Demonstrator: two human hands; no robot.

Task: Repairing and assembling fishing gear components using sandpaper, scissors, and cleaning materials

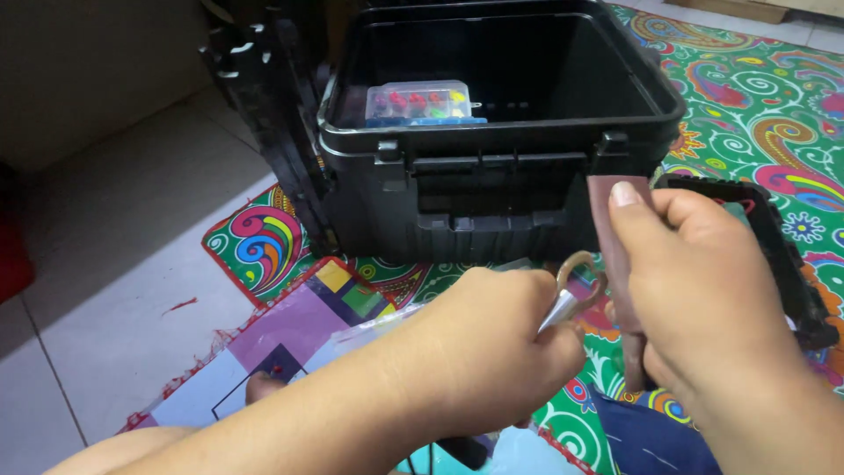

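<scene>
A view from a head-worn camera looks down at two bare hands working in front of an open black plastic toolbox [492, 189], which stands on a bright green cloth mat with swirling multicoloured patterns [756, 97] spread over pale floor tiles [114, 290].

Just in front of the toolbox, the left hand [488, 343] is curled shut, its fingers pinching a small shiny metal piece with a ring-shaped loop at its top [571, 286]. The loop pokes up beyond the knuckles.

Right beside it, also in front of the toolbox, the right hand [703, 299] is closed around a narrow strip of dark reddish-brown sandpaper [615, 255], thumb pressed flat on its upper end. The strip stands upright, touching or almost touching the metal loop.

Inside the toolbox, at its left rear, lies a small clear plastic case holding red, yellow and green bits [420, 102]. To the right of the toolbox, partly behind the right hand, sits a shallow black plastic tray [782, 255]. The toolbox lid [264, 105] hangs open on its left side.
</scene>
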